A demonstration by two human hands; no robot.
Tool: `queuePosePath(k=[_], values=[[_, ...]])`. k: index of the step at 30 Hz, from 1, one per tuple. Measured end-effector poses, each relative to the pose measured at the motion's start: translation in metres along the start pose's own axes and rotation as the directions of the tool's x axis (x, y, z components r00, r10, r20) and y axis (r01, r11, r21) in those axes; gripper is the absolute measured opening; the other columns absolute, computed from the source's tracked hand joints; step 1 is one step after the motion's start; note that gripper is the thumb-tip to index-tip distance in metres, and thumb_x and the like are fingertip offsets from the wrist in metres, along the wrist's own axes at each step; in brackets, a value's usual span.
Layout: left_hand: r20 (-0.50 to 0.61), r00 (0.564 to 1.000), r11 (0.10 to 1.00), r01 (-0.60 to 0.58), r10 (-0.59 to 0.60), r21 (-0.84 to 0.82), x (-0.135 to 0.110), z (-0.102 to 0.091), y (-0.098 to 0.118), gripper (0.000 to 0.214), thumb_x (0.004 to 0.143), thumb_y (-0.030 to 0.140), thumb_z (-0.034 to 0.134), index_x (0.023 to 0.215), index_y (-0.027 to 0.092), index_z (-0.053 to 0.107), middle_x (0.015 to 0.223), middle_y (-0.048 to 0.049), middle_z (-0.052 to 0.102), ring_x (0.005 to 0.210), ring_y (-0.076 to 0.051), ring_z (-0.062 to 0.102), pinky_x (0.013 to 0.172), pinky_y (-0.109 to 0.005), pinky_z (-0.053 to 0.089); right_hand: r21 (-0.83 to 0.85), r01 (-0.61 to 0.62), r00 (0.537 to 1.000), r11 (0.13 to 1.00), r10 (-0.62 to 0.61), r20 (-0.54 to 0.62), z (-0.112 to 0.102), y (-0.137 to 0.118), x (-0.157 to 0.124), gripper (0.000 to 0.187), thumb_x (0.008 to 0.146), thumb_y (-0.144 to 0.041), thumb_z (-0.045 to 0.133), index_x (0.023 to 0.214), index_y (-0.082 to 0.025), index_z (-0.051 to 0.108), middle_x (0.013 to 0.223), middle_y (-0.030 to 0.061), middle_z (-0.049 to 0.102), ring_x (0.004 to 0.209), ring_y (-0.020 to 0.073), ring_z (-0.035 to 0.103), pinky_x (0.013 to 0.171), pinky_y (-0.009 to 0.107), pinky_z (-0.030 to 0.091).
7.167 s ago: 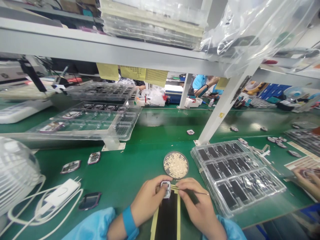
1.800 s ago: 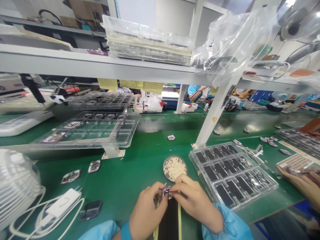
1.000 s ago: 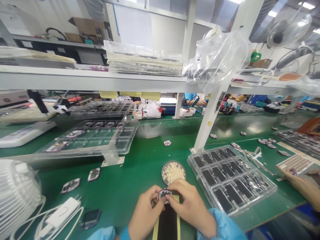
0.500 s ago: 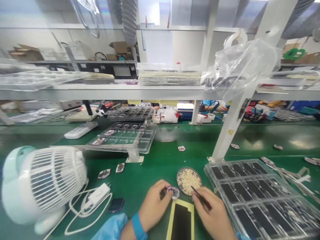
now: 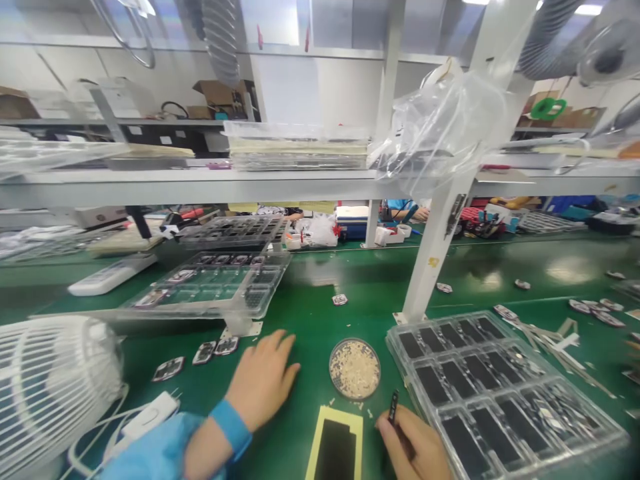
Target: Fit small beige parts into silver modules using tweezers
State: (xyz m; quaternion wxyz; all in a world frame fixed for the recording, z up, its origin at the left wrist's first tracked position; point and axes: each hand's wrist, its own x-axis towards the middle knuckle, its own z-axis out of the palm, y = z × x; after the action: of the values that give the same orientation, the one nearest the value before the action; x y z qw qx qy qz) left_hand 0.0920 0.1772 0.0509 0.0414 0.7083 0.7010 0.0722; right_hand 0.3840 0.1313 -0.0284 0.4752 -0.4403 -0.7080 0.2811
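Note:
My left hand [image 5: 267,377] lies over the green bench with its fingers apart and nothing visible in them. Just left of it is a small round-cornered circuit board [image 5: 227,345], beside two similar boards [image 5: 204,353]. My right hand [image 5: 417,440] is closed around dark tweezers [image 5: 393,405], whose upper end points up; their tips are hidden. Ahead and to the left of that hand sits a round dish [image 5: 355,369] heaped with tiny cream-coloured pieces, a few lying loose outside its rim. Between my hands, near the front, a black panel with a yellow border [image 5: 336,443] lies flat.
At right stands a clear compartment tray [image 5: 425,365] holding black panels. A white fan [image 5: 55,387] and a cable are at left. A shelf post [image 5: 431,267] rises from the bench. Another clear tray [image 5: 260,300] rests at back left. Another person's hand [image 5: 635,350] shows at the right edge.
My left hand has moved left and let go of the circuit board, which now lies with the others. My right hand has drawn the tweezers back from the dish. The view has shifted right.

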Motion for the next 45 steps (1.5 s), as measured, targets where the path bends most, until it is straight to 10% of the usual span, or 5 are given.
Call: queuePosePath(k=[11, 18, 23, 34, 45], values=[[0.044, 0.989, 0.839, 0.144, -0.142, -0.525, 0.17, 0.049, 0.059, 0.032, 0.087, 0.029, 0.074, 0.113, 0.014, 0.065, 0.137, -0.0132, 0.054, 0.133, -0.034, 0.044, 0.11, -0.056, 0.036, -0.114, 0.057, 0.985, 0.992, -0.037, 0.17, 0.001, 0.009, 0.003, 0.034, 0.103, -0.032, 0.048, 0.071, -0.02, 0.048, 0.07, 0.0005, 0.048, 0.068, 0.0176, 0.051, 0.061, 0.028, 0.036], [0.291, 0.956, 0.276, 0.27, 0.038, -0.922, 0.088, 0.035, 0.045, 0.047, 0.08, 0.026, 0.076, 0.12, 0.014, 0.054, 0.11, -0.0129, 0.071, 0.095, -0.02, 0.07, 0.072, -0.024, 0.052, 0.231, -0.397, 0.912, 0.888, 0.355, 0.205, 0.003, 0.007, 0.0, 0.045, 0.095, -0.063, 0.062, 0.09, -0.019, 0.066, 0.071, 0.0009, 0.062, 0.064, 0.0175, 0.057, 0.059, 0.025, 0.042], [0.433, 0.878, 0.056, 0.431, 0.205, -0.901, -0.005, 0.034, 0.038, 0.053, 0.072, 0.047, 0.079, 0.11, 0.013, 0.062, 0.087, -0.0067, 0.069, 0.063, -0.01, 0.059, 0.049, -0.017, 0.031, 0.321, -0.391, 0.918, 0.862, 0.343, 0.197, 0.013, 0.001, 0.006, 0.045, 0.091, -0.065, 0.069, 0.09, -0.019, 0.067, 0.085, 0.0021, 0.064, 0.066, 0.0163, 0.057, 0.062, 0.025, 0.046], [0.212, 0.935, 0.622, -0.012, 0.284, -0.783, -0.043, 0.06, 0.046, 0.016, 0.089, 0.021, 0.055, 0.099, 0.021, 0.067, 0.082, 0.0002, 0.068, 0.075, -0.018, 0.062, 0.069, -0.027, 0.043, 0.154, -0.353, 0.934, 0.923, 0.338, 0.112, 0.019, 0.003, 0.006, 0.03, 0.094, -0.05, 0.068, 0.095, -0.02, 0.07, 0.085, 0.0024, 0.069, 0.064, 0.0178, 0.062, 0.059, 0.026, 0.047], [0.226, 0.936, 0.623, 0.009, 0.269, -0.782, -0.044, 0.061, 0.046, 0.024, 0.087, 0.02, 0.054, 0.102, 0.023, 0.072, 0.081, 0.0008, 0.073, 0.071, -0.018, 0.062, 0.066, -0.027, 0.043, 0.319, -0.137, 0.989, 0.938, 0.108, 0.104, 0.015, -0.017, 0.011, 0.003, 0.096, -0.026, 0.071, 0.093, -0.024, 0.071, 0.093, 0.0009, 0.072, 0.089, 0.0193, 0.068, 0.082, 0.028, 0.054]])
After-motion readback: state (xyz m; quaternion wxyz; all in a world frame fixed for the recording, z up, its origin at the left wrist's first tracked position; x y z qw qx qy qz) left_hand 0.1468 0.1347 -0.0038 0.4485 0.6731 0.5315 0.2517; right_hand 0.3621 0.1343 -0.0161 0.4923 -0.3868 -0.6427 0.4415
